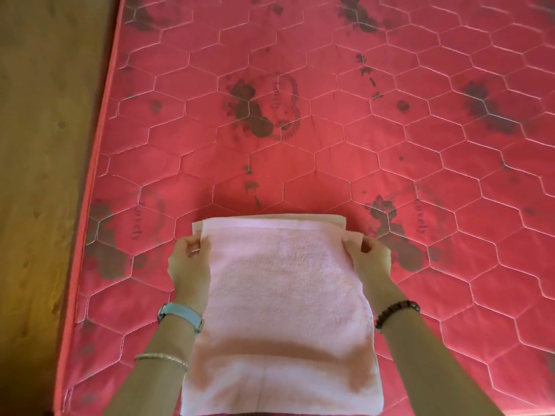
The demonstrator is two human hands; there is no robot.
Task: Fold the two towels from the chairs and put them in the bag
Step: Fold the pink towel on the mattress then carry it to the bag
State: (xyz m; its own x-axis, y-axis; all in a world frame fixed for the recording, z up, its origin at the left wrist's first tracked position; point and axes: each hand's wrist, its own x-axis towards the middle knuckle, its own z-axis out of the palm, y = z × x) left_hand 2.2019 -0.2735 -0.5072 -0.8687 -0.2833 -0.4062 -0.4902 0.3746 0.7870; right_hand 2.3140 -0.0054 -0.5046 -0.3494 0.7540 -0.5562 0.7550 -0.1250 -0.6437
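**Towel held at two far corners on red mattress**

Pink towel lies on the near part of a red quilted mattress, and it is folded, because more layers show along its far edge, just beyond the fingertips. The top layer is held up a little at that far end.

The left hand grips the far left corner. Its fingers are curled narrow around the edge, with the thumb on the upper side of the cloth. The right hand grips the far right corner in the same way; its fingers pinch the edge, closed on the cloth. Between the two hands the towel edge runs nearly straight. Behind the fingers, toward the person, the rest of the towel is flat on the mattress and reaches to the near border of the view.

On the left wrist there is a light blue watch, and further back a thin bracelet. On the right wrist is a bracelet of dark beads.

Outside the left hand, well apart, the mattress ends and a wooden floor shows. I see only one towel.
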